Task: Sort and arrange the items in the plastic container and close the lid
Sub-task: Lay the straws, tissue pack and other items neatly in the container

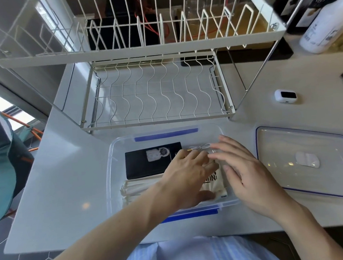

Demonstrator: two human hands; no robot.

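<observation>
Both hands, left hand (186,169) and right hand (241,165), are being held flat, fingers spread, inside the plastic container (116,153); the lid (268,144) is lying just right, nearer the right hand.

— How's the light?
— Bright and even, daylight coming from the window (46,27) at the upper left; a small warm glare spot sits on the countertop (86,205) at lower left, and pale reflections on the lid (301,158).
— Sharpness?
— The centre is fairly crisp; the right hand (243,171) is slightly motion-blurred. Wide-angle distortion bends the dish rack (151,50) and smears the frame's corners.
</observation>
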